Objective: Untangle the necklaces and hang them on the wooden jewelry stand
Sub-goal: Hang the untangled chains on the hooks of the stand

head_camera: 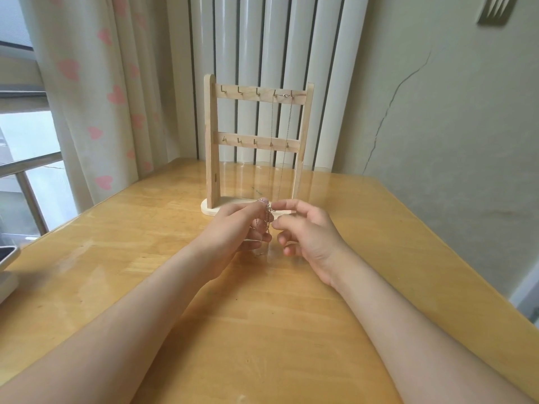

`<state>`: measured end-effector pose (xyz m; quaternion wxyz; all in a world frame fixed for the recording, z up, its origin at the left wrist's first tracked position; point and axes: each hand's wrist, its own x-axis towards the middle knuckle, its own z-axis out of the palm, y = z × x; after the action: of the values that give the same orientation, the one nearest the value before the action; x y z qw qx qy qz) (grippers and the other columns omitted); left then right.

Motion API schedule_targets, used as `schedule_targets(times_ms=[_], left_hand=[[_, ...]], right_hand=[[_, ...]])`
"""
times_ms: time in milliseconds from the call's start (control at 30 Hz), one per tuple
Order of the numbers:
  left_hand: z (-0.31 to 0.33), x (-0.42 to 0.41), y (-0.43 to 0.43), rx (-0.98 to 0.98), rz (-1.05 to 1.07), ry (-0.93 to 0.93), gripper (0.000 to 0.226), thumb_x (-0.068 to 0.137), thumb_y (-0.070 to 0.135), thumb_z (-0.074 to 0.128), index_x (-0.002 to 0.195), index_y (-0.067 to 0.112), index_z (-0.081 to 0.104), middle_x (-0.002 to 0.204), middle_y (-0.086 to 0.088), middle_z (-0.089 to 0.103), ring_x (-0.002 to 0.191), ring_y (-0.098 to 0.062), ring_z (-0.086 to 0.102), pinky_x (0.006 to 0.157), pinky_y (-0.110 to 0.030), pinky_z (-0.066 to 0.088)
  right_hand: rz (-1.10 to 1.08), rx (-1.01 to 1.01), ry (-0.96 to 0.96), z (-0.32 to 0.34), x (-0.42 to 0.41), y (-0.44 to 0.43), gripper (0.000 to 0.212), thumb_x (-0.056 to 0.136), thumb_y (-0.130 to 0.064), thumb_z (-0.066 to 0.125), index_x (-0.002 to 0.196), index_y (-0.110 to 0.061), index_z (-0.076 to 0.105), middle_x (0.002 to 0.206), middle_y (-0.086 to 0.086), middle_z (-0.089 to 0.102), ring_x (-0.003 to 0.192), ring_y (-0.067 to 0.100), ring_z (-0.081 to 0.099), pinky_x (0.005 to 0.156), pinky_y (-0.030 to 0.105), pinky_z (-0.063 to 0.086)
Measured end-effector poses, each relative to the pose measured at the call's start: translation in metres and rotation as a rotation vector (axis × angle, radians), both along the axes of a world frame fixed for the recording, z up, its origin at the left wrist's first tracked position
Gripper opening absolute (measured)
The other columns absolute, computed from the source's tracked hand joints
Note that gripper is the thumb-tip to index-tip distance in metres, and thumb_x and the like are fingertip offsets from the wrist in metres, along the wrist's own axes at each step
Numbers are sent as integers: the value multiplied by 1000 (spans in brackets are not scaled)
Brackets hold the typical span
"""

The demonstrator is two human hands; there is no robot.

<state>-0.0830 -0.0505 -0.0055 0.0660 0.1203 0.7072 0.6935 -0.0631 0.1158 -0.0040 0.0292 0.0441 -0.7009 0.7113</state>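
Observation:
A wooden jewelry stand point(211, 141) with two rows of small hooks stands at the back of the table. One thin silver necklace point(285, 132) hangs from the two rightmost top hooks, down past the lower bar. In front of the stand's base, my left hand point(242, 228) pinches a bunched, tangled silver chain point(267, 217) between thumb and fingers. My right hand point(306, 231) sits right beside it, fingers curled, thumb and forefinger at the chain's upper end. A loose bit of chain dangles below my left fingers.
The wooden table point(262, 316) has a glossy cover. A white object point(7, 269) lies at its left edge. Behind the stand are a white radiator point(262, 53) and a heart-print curtain point(96, 83); a wall is to the right.

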Motion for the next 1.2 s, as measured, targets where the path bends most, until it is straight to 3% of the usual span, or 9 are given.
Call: schedule_targets(times_ms=[100, 267, 367, 467, 600, 733, 867, 1033, 1200], left_hand=[[0, 0, 0, -29, 13, 27, 44, 108, 41, 57, 97, 0, 71, 80, -2, 61, 82, -20, 66, 84, -37, 51], [2, 2, -1, -63, 15, 54, 43, 108, 39, 57, 70, 22, 67, 79, -2, 65, 79, -17, 63, 85, -36, 50], [2, 1, -2, -50, 16, 58, 38, 106, 37, 59, 74, 19, 68, 76, -3, 64, 76, -18, 62, 84, -38, 47], [2, 0, -3, -35, 58, 60, 35, 104, 38, 62, 78, 15, 70, 76, -5, 59, 77, -20, 57, 83, -37, 48], [1, -4, -3, -42, 95, 73, 42, 102, 37, 65, 63, 23, 74, 90, -7, 52, 81, -21, 45, 82, -35, 48], [2, -1, -3, -15, 56, 67, 32, 94, 41, 64, 71, 24, 78, 89, -8, 45, 77, -21, 44, 78, -42, 41], [0, -4, -1, -3, 63, 41, 35, 104, 34, 63, 75, 24, 79, 80, -2, 44, 69, -17, 45, 75, -42, 40], [1, -9, -5, 88, 79, -28, 23, 105, 35, 63, 100, 17, 77, 77, 4, 49, 67, -16, 48, 70, -34, 44], [2, -8, -3, 94, 88, -36, 26, 106, 35, 61, 94, 17, 75, 74, 3, 47, 66, -16, 47, 70, -32, 44]], right_hand=[[-25, 75, 67, -3, 0, -1, 20, 89, -15, 82, 109, -16, 77, 88, 4, 75, 61, 12, 57, 51, 26, 47], [-76, 135, 190, -3, 0, 1, 11, 89, -21, 85, 100, -19, 82, 77, -6, 74, 61, 11, 61, 52, 28, 49], [-104, 157, 244, -5, -3, 2, 4, 93, -18, 82, 96, -16, 83, 77, -3, 75, 60, 12, 62, 52, 28, 50], [-114, 150, 210, -4, -4, 2, 9, 97, -19, 78, 100, -11, 79, 84, 3, 76, 60, 13, 62, 51, 27, 50], [-6, 106, 59, 0, -4, 0, 12, 103, -18, 62, 98, -9, 68, 94, 7, 64, 64, 19, 63, 49, 32, 46], [59, 93, -17, 0, -4, -5, 20, 101, -21, 52, 93, -8, 64, 97, 10, 54, 68, 23, 60, 51, 34, 39], [102, -86, -40, 3, -3, -6, 21, 103, -21, 55, 98, -8, 70, 94, 5, 66, 64, 19, 55, 48, 30, 34], [68, -167, -1, 2, -4, 0, 14, 105, -22, 64, 108, -8, 68, 95, 2, 74, 60, 16, 59, 48, 25, 39], [52, -158, -8, 2, -3, -1, 9, 105, -22, 64, 109, -14, 64, 72, -2, 56, 49, 12, 47, 46, 24, 38]])
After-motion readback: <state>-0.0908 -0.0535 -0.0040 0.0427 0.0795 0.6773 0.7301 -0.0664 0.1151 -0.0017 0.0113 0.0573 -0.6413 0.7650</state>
